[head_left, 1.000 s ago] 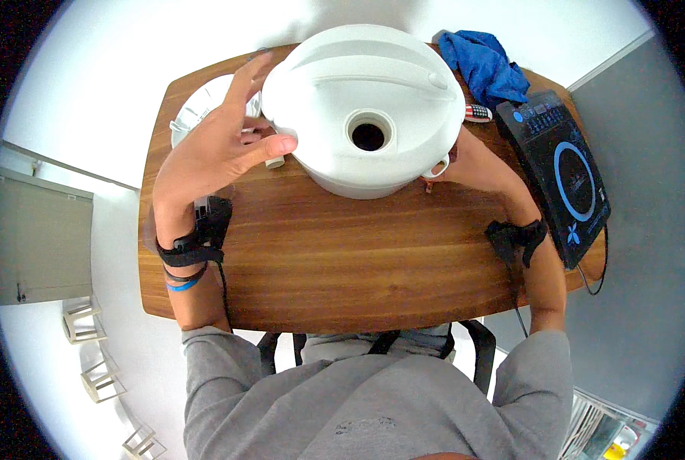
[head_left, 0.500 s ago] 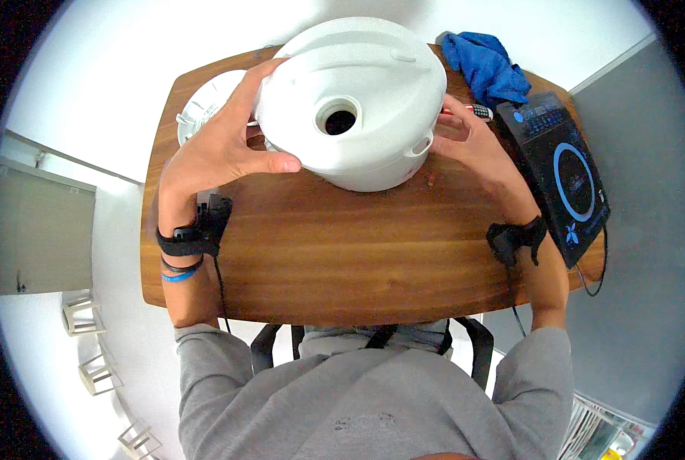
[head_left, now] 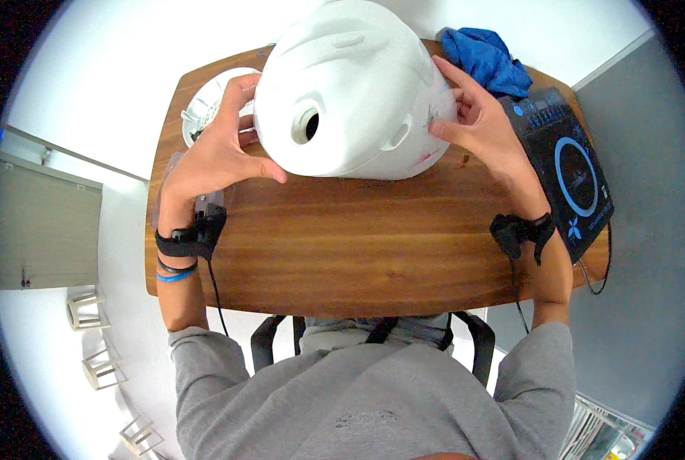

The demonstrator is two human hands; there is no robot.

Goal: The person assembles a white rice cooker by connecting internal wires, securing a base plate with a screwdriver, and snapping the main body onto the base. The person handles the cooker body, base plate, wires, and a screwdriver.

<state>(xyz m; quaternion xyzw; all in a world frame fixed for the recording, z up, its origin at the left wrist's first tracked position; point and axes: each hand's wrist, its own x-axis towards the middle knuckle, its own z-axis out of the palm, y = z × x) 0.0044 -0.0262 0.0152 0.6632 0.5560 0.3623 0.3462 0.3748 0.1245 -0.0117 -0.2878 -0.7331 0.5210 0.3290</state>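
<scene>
A large white rounded appliance [head_left: 373, 84], which looks like a rice cooker, is tilted between my hands at the far side of the wooden table. A round dark opening is in its top, and a small loop-shaped tab sticks out of its side. My left hand [head_left: 223, 146] grips its left side, thumb along the near lower edge and fingers behind. On the right side, my right hand [head_left: 480, 126] presses its thumb against the wall with the fingers curved toward the back. Its underside is hidden.
A round white part [head_left: 200, 100] lies beyond my left hand, beside a clear plastic piece [head_left: 164, 180]. At the right are a black induction cooktop [head_left: 561, 172] with a cord and a crumpled blue cloth [head_left: 487, 61]. The wooden tabletop [head_left: 358, 253] has a curved near edge.
The white appliance has tipped and turned, its top opening shifting left and its side tab moving left and up. Both hands have kept hold, the right moving slightly up its side.
</scene>
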